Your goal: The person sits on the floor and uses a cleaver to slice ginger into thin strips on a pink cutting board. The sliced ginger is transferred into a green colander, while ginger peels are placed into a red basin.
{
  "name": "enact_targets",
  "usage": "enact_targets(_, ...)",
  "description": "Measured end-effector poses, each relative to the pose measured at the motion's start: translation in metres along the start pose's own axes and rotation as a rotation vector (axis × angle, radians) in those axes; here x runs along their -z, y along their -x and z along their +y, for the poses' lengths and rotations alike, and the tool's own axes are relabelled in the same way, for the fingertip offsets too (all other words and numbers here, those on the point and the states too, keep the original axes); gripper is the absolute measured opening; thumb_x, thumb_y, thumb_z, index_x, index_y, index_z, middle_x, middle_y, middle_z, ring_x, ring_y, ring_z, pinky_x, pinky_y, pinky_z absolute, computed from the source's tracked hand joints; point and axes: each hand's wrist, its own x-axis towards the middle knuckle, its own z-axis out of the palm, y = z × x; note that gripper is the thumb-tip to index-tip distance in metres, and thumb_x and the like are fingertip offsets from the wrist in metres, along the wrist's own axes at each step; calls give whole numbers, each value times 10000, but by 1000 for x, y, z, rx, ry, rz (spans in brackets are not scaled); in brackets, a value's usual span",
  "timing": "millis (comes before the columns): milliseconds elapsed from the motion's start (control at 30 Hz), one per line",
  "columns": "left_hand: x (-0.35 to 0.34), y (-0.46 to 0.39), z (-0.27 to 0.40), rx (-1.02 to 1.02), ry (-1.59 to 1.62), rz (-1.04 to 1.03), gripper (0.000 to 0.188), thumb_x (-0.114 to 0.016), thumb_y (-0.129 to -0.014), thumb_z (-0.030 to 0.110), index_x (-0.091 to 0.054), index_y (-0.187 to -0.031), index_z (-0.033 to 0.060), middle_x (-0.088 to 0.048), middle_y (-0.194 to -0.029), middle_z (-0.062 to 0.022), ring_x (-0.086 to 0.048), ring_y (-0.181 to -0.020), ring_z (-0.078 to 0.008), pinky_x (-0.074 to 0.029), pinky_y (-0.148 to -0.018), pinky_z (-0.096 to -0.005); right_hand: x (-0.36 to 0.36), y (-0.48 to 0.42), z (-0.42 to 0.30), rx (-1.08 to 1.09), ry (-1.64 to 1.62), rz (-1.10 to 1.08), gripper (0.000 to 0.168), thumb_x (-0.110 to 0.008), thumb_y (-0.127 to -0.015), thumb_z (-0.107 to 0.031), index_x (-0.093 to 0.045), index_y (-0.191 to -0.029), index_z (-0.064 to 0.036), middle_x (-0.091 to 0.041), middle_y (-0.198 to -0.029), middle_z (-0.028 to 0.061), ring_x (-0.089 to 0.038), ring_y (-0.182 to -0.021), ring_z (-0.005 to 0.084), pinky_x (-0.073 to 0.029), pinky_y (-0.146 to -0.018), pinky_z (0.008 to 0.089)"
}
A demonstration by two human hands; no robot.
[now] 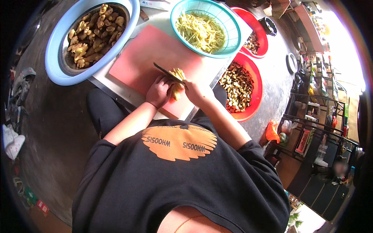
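Note:
My right hand (pixel 195 91) grips a dark-bladed kitchen knife (pixel 166 70) over a pink cutting board (pixel 140 52). Cut yellow strips (pixel 177 73) of what looks like ginger lie against the blade's far side. My left hand (pixel 159 91) is bent beside the near side of the blade, its fingertips partly hidden; a yellow piece of ginger (pixel 176 94) lies between the two hands. Beyond the board, a turquoise mesh basket (pixel 233 35) holds many pale yellow strips. At the far left, whole ginger roots (pixel 97 35) fill a metal strainer inside a light blue basin (pixel 54 65).
The board rests on a light table (pixel 106 87) with a dark metal edge. Right of it, red basins (pixel 258 99) with dark and pale cut pieces stand low down. Farther right are shelving racks (pixel 314 102) with goods, an orange bag (pixel 272 131) and a person (pixel 339 170).

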Motion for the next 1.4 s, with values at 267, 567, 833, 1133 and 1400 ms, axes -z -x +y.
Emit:
enact_targets(267,1,2,3,3,-17,31,198,-579,-904,118,-681,-1049,30,-652,-1145,-152,-568,-1144,-362,-477,-997,-440,-1,0,12,-45,-362,42,190,-513,-949,-177,-642,-968,-39,-655,-835,243,-655,-770,415,-511,-680,470)
enact_targets(567,-1,3,0,21,-13,10,196,-575,-903,122,-685,-1047,48,-662,-1127,-159,-585,-1117,-366,-481,-993,-449,-15,-5,-3,-82,-73,-7,201,-542,-933,-209,-646,-991,-47,-669,-857,232,-648,-797,436,-518,-695,472)
enact_targets(833,0,2,-1,-42,-39,17,213,-579,-924,161,-674,-1074,44,-659,-1149,-161,-570,-1154,-369,-451,-1038,-450,6,-9,23,-3,-494,-43,224,-603,-896,-189,-651,-928,28,-643,-741,201,-589,-669,224,-485,-673,398)
enact_targets(1133,-5,8,-6,-22,-37,53,251,-591,-922,176,-647,-1119,31,-644,-1168,-176,-570,-1136,-380,-465,-1012,-450,37,21,-7,-165,-197,-74,242,-518,-953,-239,-662,-1045,-68,-671,-855,222,-666,-810,404,-525,-744,460)
enact_targets(1400,-4,5,-3,30,6,71,257,-579,-926,190,-633,-1126,38,-622,-1197,-195,-555,-1143,-403,-469,-998,-474,20,18,-13,-181,-146,-75,245,-504,-952,-240,-659,-1030,-66,-673,-859,224,-664,-810,414,-527,-736,468)
